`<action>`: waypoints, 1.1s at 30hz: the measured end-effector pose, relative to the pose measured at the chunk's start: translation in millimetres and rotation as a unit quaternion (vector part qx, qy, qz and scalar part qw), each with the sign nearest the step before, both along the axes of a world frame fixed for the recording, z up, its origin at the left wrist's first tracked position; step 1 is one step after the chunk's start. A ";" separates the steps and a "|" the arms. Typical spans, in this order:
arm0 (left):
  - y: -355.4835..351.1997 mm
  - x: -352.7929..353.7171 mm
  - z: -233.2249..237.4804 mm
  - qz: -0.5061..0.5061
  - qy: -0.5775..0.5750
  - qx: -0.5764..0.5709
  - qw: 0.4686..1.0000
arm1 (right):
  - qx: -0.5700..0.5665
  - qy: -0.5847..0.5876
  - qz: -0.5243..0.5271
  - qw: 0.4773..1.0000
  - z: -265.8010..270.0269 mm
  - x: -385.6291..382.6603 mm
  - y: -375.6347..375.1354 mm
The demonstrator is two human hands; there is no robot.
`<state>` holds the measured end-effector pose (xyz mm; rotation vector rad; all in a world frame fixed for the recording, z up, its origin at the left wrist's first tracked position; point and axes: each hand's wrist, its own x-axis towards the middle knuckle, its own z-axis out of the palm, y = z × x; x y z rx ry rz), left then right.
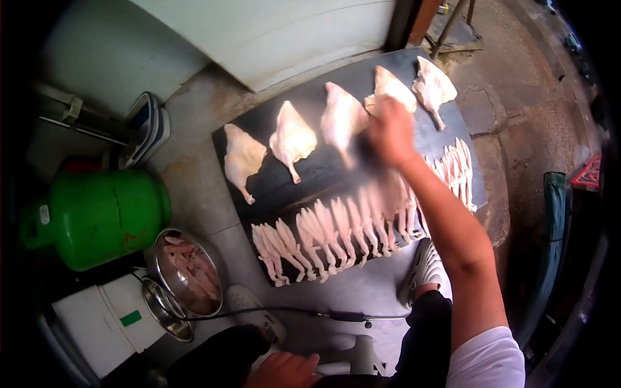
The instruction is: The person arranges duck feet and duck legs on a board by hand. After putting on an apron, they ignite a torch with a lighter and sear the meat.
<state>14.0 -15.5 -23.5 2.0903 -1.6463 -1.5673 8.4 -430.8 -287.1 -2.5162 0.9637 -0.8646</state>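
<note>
My right hand (pixel 391 134) is over the dark board (pixel 226 174), smeared by motion, and overlaps the lower part of one raw poultry leg (pixel 392 87). Whether it holds anything I cannot tell. Another leg (pixel 343 119) lies just left of it, and one (pixel 433 87) lies to its right; several legs form a slanting row. Along the near edge runs a row of pale, skinned-looking poultry feet (pixel 330 233), partly hidden by my right forearm. A hazy patch blurs the middle of the board. My left hand (pixel 283 370) rests low at the bottom edge, fingers lying on my lap.
A torch wand (pixel 346 316) with a black hose crosses between my legs. At left stand a green gas cylinder (pixel 107 213), a steel bowl (pixel 220 258) of raw pieces, a second steel bowl (pixel 153 301) and a white box (pixel 97 323). A wall (pixel 291 32) borders the board's far side.
</note>
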 end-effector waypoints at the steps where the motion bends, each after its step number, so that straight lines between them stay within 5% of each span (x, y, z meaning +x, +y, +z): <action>1: 2.7 -2.9 -0.3 0.001 -0.022 -0.054 0.998 | 0.022 -0.020 0.074 0.997 4.4 22.1 30.6; 4: -0.7 -2.1 4.2 0.005 -0.029 -0.066 0.997 | 0.077 -0.018 0.212 0.974 0.6 88.3 120.5; 10: -2.7 8.2 24.5 0.036 -0.018 -0.088 0.995 | 0.125 0.112 0.194 0.966 -16.2 178.0 212.2; 16: 8.5 38.7 45.3 0.033 0.027 -0.080 0.996 | 0.077 0.234 0.210 0.946 -15.3 214.4 225.1; 24: 29.7 47.2 55.7 0.077 0.011 -0.111 0.991 | 0.062 0.201 0.202 0.956 -23.9 222.7 236.4; 29: 31.5 49.8 55.3 0.104 -0.006 -0.133 0.986 | 0.030 0.110 0.157 0.981 -5.1 182.3 175.5; 33: 31.8 53.0 55.8 0.111 0.006 -0.113 0.987 | -0.016 0.164 0.101 0.981 -18.5 137.7 124.5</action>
